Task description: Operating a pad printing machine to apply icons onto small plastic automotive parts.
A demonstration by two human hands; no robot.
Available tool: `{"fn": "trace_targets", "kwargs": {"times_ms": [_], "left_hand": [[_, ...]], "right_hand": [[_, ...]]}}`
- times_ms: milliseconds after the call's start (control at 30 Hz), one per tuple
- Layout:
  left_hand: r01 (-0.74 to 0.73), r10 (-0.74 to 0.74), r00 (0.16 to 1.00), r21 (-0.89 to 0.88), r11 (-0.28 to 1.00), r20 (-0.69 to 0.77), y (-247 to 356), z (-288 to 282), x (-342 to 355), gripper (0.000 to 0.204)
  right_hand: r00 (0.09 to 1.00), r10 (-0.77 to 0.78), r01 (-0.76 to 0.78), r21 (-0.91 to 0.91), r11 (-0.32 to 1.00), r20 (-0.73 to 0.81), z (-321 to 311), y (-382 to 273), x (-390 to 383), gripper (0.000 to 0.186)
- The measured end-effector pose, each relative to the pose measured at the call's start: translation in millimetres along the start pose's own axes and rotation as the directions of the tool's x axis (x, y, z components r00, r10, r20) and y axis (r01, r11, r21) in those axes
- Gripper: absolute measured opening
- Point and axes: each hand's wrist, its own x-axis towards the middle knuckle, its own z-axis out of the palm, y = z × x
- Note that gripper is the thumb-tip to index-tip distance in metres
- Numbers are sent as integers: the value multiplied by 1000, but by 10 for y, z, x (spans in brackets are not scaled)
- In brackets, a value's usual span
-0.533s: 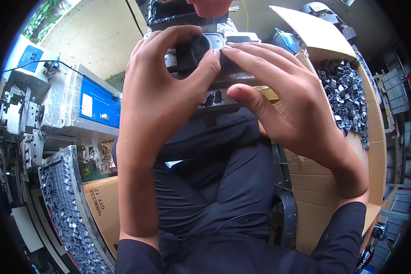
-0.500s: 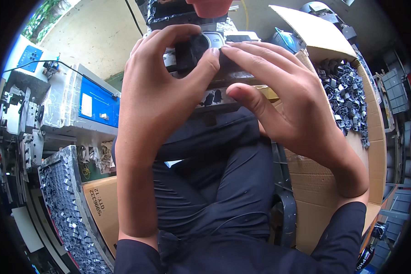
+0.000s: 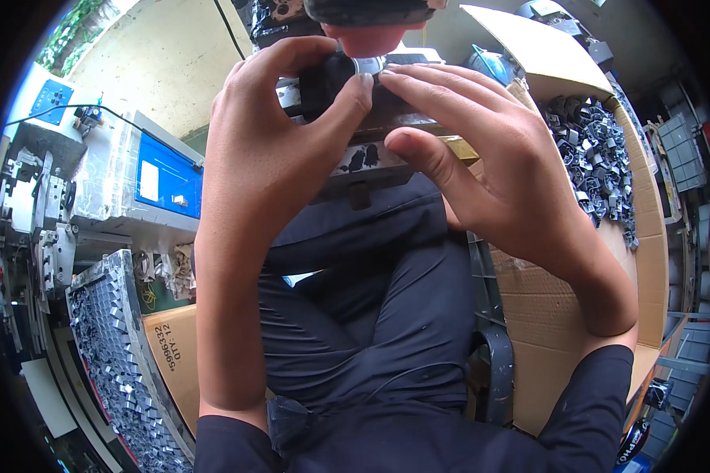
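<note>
My left hand (image 3: pixel 272 150) and my right hand (image 3: pixel 481 150) are raised together in front of me at the top middle of the view. Between their fingertips is a small dark part (image 3: pixel 335 79) with a round metal ring (image 3: pixel 365 65) on its top. The left thumb and fingers pinch the dark part from the left, and the right fingers lie over it from the right. Just above them hangs a red rounded machine piece (image 3: pixel 363 35). Below the hands is a worn dark fixture plate (image 3: pixel 371 158). My lap in dark trousers (image 3: pixel 371 299) fills the middle.
A cardboard box (image 3: pixel 647 260) on the right holds several small dark metal parts (image 3: pixel 592 158). A tray (image 3: pixel 114 355) at the lower left is packed with similar parts in rows. A blue-and-grey machine box (image 3: pixel 162 177) stands at the left, with a cable running to it.
Both hands have shifted slightly upward and closer to the red machine piece, still pinching the same small part. The metal ring now shows between the fingertips.
</note>
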Motion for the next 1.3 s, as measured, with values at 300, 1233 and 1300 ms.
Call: {"fn": "trace_targets", "kwargs": {"times_ms": [300, 1233, 1300], "left_hand": [[124, -121, 991, -58, 991, 59, 84, -21, 13, 42], [90, -90, 995, -8, 996, 33, 50, -11, 0, 46], [82, -82, 996, -4, 997, 27, 38, -8, -4, 47]], "right_hand": [[999, 30, -29, 66, 997, -16, -10, 15, 1, 41], [999, 44, -44, 32, 998, 18, -46, -8, 0, 43], [999, 46, -46, 33, 998, 21, -41, -6, -2, 44]]}}
